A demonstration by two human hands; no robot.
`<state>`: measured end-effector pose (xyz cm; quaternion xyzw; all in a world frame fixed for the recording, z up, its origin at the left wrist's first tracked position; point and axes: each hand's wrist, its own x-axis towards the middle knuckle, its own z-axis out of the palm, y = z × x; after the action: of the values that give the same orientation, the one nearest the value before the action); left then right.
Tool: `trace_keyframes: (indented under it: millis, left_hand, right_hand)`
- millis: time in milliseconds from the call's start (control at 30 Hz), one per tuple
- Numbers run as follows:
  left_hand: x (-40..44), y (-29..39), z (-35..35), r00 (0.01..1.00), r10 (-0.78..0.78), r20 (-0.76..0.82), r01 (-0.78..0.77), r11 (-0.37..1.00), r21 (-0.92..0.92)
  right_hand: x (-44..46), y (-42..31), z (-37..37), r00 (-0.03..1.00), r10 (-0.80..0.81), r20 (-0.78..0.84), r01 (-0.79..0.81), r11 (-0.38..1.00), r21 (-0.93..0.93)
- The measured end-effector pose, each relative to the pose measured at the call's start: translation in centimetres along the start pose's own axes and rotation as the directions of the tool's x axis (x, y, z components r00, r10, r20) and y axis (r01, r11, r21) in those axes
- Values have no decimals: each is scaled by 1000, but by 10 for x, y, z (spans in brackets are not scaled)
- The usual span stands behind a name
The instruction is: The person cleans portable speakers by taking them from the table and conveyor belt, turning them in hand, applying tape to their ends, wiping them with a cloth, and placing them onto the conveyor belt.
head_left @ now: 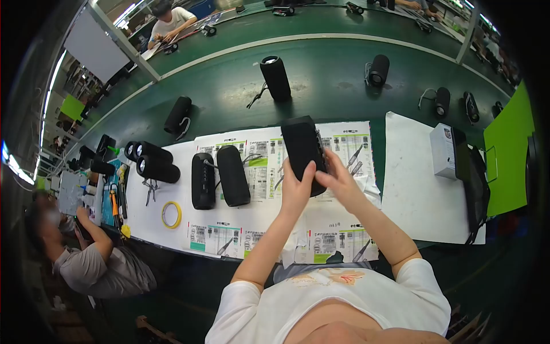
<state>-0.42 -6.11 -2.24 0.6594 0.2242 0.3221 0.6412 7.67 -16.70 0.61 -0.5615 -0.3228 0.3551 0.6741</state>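
Observation:
Both hands are on a black portable speaker (300, 142), held tilted above the printed sheets. My left hand (297, 186) wraps its lower left side, thumb across the front. At the lower right edge, my right hand (339, 179) grips it with the fingers partly hidden behind. To the left, two more black speakers, a left one (203, 181) with buttons along its side and a plain right one (233, 175), lie side by side on the sheets. Grey cord loops show beside them.
A yellow tape roll (171, 215) and a stack of speakers (157, 163) lie to the left. Another speaker (276, 78) stands upright on the green bench (326, 74). At right are a white box (444, 150) and a green panel (507, 152). A co-worker (94, 266) sits at left.

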Motion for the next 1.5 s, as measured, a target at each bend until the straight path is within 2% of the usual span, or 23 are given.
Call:
trace_keyframes:
  millis: [33,67,167,200,300,333,433,467,500,567,633,667,733,767,800,833,867,900,967,1000,1267,1400,1500]
  left_hand:
    - [-6,10,3,994,105,-12,-102,985,140]
    - [-12,21,4,998,60,36,-65,986,156]
    - [-23,18,-4,892,419,171,-436,696,571]
    - [-29,24,-7,890,411,199,-444,677,587]
    - [-40,50,-20,916,284,285,-389,805,448]
    - [-38,56,-23,907,290,306,-396,834,384]
    - [-27,41,-27,928,337,161,-371,879,299]
    - [-21,37,-29,953,266,145,-294,928,228]
    - [-17,32,-27,967,169,189,-170,985,-13]
    - [-10,23,-23,943,18,332,141,882,-449]
    - [-9,30,-25,863,-256,436,406,864,-297]
    - [-17,37,-17,905,-170,390,281,927,-249]
    - [-25,51,-13,916,41,400,2,994,-107]
    - [-30,61,-6,898,278,341,-253,960,-116]
    - [-29,62,-5,808,471,354,-500,866,-9]
    - [-27,63,-6,677,625,389,-704,705,92]
    - [-16,55,-7,602,691,400,-779,619,103]
    - [-10,48,-9,618,680,395,-783,582,222]
    - [-3,39,-9,650,690,318,-757,624,194]
    - [-3,38,-10,659,685,312,-752,617,232]
    - [3,21,-16,702,625,342,-712,634,303]
    - [2,13,-10,845,477,240,-513,850,116]
    - [1,29,-10,896,383,224,-411,907,93]
  right_hand:
    - [-1,6,0,999,-51,17,52,996,-75]
    - [-2,8,-1,995,-89,38,93,985,-143]
    - [-9,3,2,987,-156,48,163,947,-277]
    - [-7,12,-5,980,-186,70,198,940,-278]
    - [-6,8,-17,974,38,222,-81,979,186]
    - [-10,4,-17,977,34,211,-105,937,332]
    - [-13,13,-23,883,15,470,-329,733,595]
    - [-14,16,-19,870,-41,492,-345,663,665]
    - [-14,16,-17,853,-40,520,-376,642,668]
    - [-15,17,-15,818,-42,574,-441,595,672]
    - [-19,22,-17,836,66,544,-413,728,547]
    - [-20,23,-20,847,113,520,-396,787,473]
    - [-13,16,-27,793,-81,604,-136,943,304]
    - [-7,12,-34,743,-163,649,20,975,222]
    - [-2,26,-43,780,-166,603,134,986,97]
    - [15,25,-43,749,-183,637,243,970,-8]
    - [15,17,-48,845,-36,534,28,999,23]
    - [9,-2,-42,892,131,432,-184,979,83]
    - [12,-5,-33,933,53,357,-104,987,126]
    - [17,-2,-32,922,-31,385,11,999,53]
    - [18,11,-28,932,-81,352,142,978,-152]
    - [14,18,-29,948,-29,316,167,893,-419]
    - [11,16,-30,951,59,302,46,942,-331]
